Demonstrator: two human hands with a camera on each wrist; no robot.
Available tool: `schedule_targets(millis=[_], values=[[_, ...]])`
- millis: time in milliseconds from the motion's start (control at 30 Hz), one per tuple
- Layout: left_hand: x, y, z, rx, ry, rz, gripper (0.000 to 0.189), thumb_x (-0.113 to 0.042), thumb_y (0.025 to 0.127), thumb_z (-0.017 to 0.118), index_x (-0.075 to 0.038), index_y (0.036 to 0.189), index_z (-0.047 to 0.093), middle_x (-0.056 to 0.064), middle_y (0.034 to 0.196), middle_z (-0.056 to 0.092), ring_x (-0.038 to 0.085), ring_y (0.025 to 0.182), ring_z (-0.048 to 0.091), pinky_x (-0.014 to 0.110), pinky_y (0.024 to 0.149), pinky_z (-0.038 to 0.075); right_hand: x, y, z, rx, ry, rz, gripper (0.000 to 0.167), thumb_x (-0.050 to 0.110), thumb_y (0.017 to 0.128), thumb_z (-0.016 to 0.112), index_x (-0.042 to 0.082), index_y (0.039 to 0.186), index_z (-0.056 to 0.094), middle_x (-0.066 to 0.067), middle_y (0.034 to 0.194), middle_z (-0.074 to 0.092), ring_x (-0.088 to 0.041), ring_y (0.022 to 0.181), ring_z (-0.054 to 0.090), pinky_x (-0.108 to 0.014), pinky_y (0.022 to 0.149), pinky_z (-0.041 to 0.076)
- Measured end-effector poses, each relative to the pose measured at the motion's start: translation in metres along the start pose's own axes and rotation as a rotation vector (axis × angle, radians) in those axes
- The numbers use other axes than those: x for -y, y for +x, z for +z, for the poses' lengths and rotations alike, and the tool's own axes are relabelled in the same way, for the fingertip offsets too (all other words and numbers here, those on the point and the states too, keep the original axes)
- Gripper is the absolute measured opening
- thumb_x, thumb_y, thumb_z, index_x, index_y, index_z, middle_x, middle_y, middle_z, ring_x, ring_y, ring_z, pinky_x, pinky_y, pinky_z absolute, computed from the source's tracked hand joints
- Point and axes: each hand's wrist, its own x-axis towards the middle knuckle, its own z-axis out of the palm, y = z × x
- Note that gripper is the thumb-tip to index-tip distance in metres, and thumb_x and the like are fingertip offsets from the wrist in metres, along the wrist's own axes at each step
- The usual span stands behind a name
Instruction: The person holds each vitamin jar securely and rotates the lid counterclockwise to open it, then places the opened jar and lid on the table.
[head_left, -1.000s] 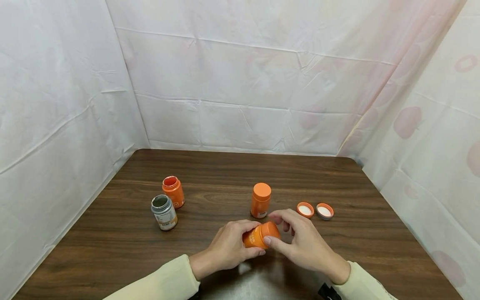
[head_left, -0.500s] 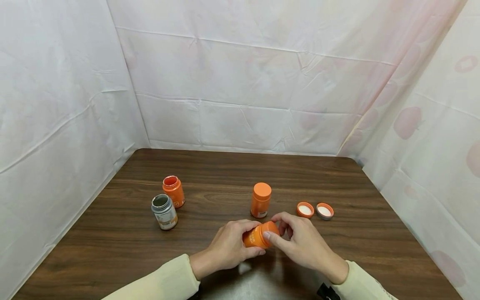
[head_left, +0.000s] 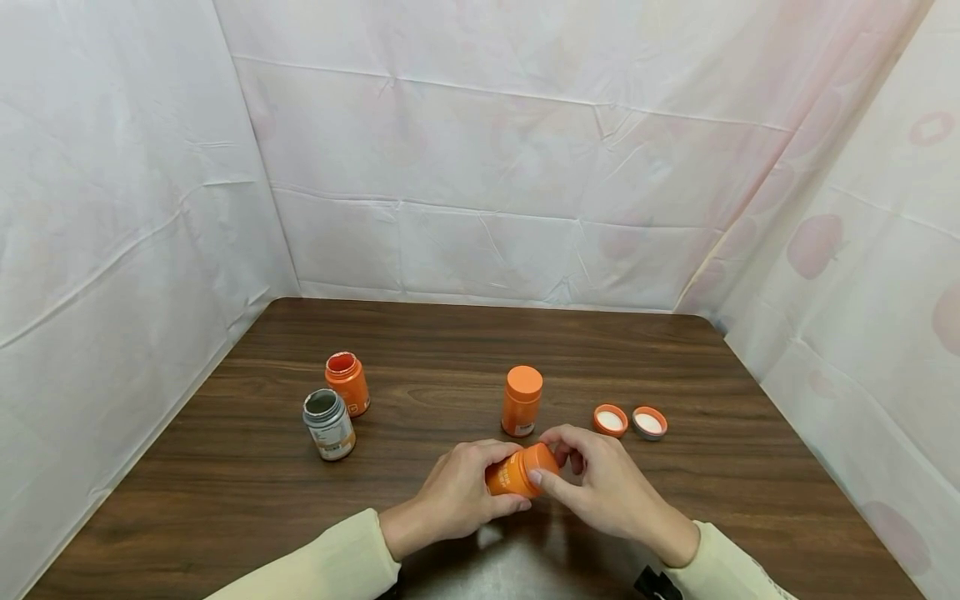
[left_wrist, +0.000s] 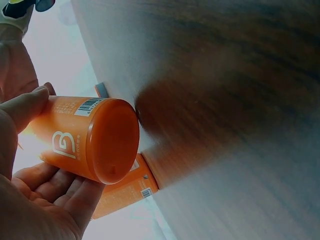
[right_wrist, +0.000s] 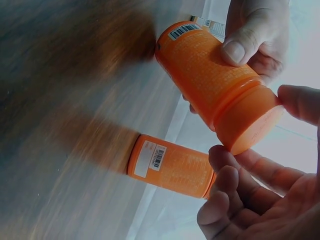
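My left hand (head_left: 465, 487) grips an orange bottle (head_left: 507, 476) round its body, tilted over the table with its capped end toward the right. Thumb and fingers of my right hand (head_left: 600, 483) pinch the bottle's orange cap (head_left: 540, 460) at its edge. The right wrist view shows the cap (right_wrist: 249, 120) seated on the bottle's neck, with my thumb and fingertips on opposite sides of it. In the left wrist view the bottle's round base (left_wrist: 116, 142) faces the camera, and a barcode shows on its side.
A second capped orange bottle (head_left: 521, 404) stands just beyond my hands. Two upturned caps, one orange (head_left: 611, 420) and one grey-sided (head_left: 649, 423), lie to the right. At left stand an uncapped orange bottle (head_left: 347, 387) and an uncapped grey bottle (head_left: 328, 429). White sheets (head_left: 480, 150) enclose the table.
My right fingers have closed in on the cap from a looser pose and shifted slightly around it. The left hand and its bottle stay in place.
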Motion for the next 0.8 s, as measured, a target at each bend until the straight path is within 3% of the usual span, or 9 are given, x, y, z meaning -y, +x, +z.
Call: schedule_targets(millis=[267,633,800], values=[[0.0006,0.0001,0.0012,-0.004,0.012,0.0,0.045,-0.031,0.08,0.091,-0.024,0.121,0.072,-0.014,0.107,0.069,-0.001,0.084,0.059,0.023,0.073,0.049,-0.0023,-0.0022,-0.0012,-0.023,0.0,-0.083,0.036,0.029,0.085,0.086,0.024,0.116,0.069,0.016,0.095,0.065,-0.012,0.078,0.058,-0.027,0.067,0.049],[0.0006,-0.0003,0.0021,0.005,0.008,-0.018,0.047,-0.032,0.081,0.09,-0.024,0.123,0.071,-0.013,0.11,0.069,0.0,0.084,0.059,0.023,0.073,0.049,-0.0049,-0.0056,-0.0015,-0.038,0.041,-0.184,0.047,0.017,0.08,0.088,0.02,0.122,0.067,0.011,0.094,0.059,-0.014,0.082,0.054,-0.029,0.065,0.049],[0.0002,-0.0006,0.0016,0.004,0.011,-0.017,0.048,-0.032,0.081,0.09,-0.024,0.125,0.071,-0.013,0.111,0.069,0.0,0.086,0.059,0.024,0.075,0.05,-0.0063,-0.0059,-0.0017,-0.037,0.058,-0.233,0.054,0.008,0.077,0.089,0.02,0.124,0.066,0.013,0.104,0.062,-0.008,0.086,0.052,-0.028,0.068,0.049]])
